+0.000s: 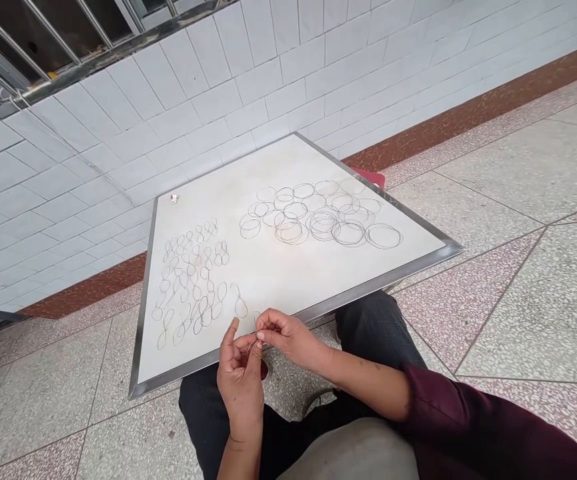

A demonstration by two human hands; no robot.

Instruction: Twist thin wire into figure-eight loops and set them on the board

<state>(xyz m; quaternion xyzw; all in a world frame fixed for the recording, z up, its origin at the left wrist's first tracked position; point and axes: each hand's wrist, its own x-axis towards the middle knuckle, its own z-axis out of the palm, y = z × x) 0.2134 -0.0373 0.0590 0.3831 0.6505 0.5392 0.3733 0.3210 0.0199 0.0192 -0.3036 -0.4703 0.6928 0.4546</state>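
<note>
Both hands meet at the near edge of the white table [263, 280]. My left hand [241, 377] is closed on a thin wire loop [251, 345], with its thumb and fingertips pinching and one finger raised. From the right, my right hand [291, 340] pinches the same wire, its fingertips touching those of the left. A small end of the loop stands up above the fingers; the rest is partly hidden. Just beyond them lies a figure-eight wire [241, 307]. Several more figure-eight wires [201, 320] are laid in rows on the left side.
Several round wire rings [333, 230] overlap on the right half of the table. A small white and red object [175, 199] sits near the far left corner. A metal rim [368, 280] borders the tabletop. Behind stands a tiled wall [248, 87]; a red item [368, 177] shows past the right edge.
</note>
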